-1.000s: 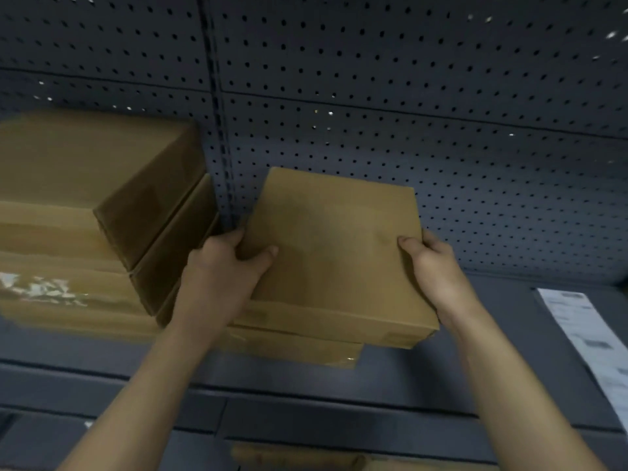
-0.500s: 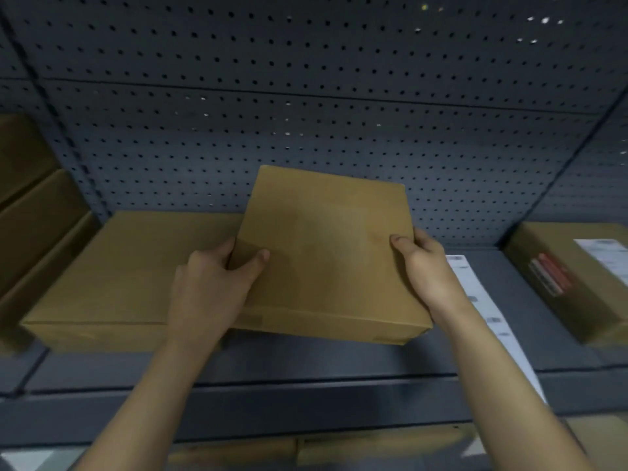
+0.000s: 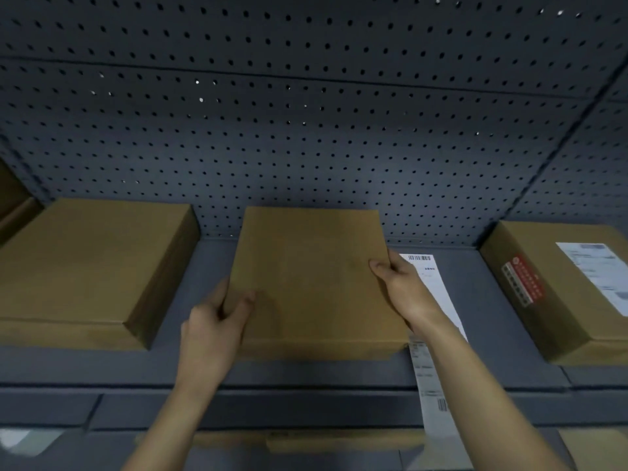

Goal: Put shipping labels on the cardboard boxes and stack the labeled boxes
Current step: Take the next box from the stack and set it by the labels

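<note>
A plain flat cardboard box [image 3: 311, 277] lies on the grey shelf [image 3: 482, 334] in the middle of the view. My left hand [image 3: 214, 328] grips its left front corner, thumb on top. My right hand [image 3: 401, 283] grips its right edge. A long white strip of shipping labels [image 3: 431, 379] lies on the shelf right of the box, partly under my right arm, and hangs over the front edge. Another unlabeled box [image 3: 88, 266] sits to the left. At the right stands a box [image 3: 557, 287] with a white label [image 3: 598, 273] and a red sticker.
A dark pegboard wall [image 3: 306, 130] backs the shelf. More cardboard boxes [image 3: 13, 205] show at the far left edge. Below the shelf's front edge, cardboard [image 3: 306, 440] lies on a lower level.
The view has swung right, away from the left stack. The box in my hands has moved right and down onto the shelf beside the label strip.
</note>
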Motion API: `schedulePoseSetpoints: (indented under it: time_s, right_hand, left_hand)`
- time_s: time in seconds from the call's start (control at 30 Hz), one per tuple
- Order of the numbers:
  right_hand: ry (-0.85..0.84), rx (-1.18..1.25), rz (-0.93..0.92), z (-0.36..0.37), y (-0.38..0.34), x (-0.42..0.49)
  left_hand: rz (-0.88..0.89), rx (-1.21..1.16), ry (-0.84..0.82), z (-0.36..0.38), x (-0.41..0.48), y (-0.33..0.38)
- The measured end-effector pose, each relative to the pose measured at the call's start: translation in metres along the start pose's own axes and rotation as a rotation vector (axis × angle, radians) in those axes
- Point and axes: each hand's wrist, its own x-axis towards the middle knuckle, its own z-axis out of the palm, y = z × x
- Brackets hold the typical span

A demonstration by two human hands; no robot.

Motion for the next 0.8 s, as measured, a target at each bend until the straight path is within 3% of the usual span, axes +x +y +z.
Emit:
schedulePoseSetpoints:
  time_s: [0.2, 0.43, 0.6, 0.73, 0.8]
  right_hand:
    - [0.005, 0.047, 0.030, 0.009, 0.017, 0.014]
    - [0.028, 0.071, 0.046, 0.013, 0.021, 0.018]
    - [0.057, 0.133, 0.047, 0.016, 0.016, 0.012]
    - [0.255, 0.122, -0.001, -0.001, 0.021, -0.008]
    - [0.331, 0.089, -0.058, -0.017, 0.029, -0.029]
  left_hand:
    - [-0.079, -0.271, -0.061, 0.006, 0.009, -0.004]
    - [-0.083, -0.350, -0.096, 0.006, 0.016, -0.006]
    - [-0.077, -0.323, -0.077, 0.005, 0.021, -0.002]
    - [-0.068, -0.180, 0.014, 0.000, 0.023, 0.000]
    - [0.028, -0.109, 0.116, -0.005, 0.021, -0.001]
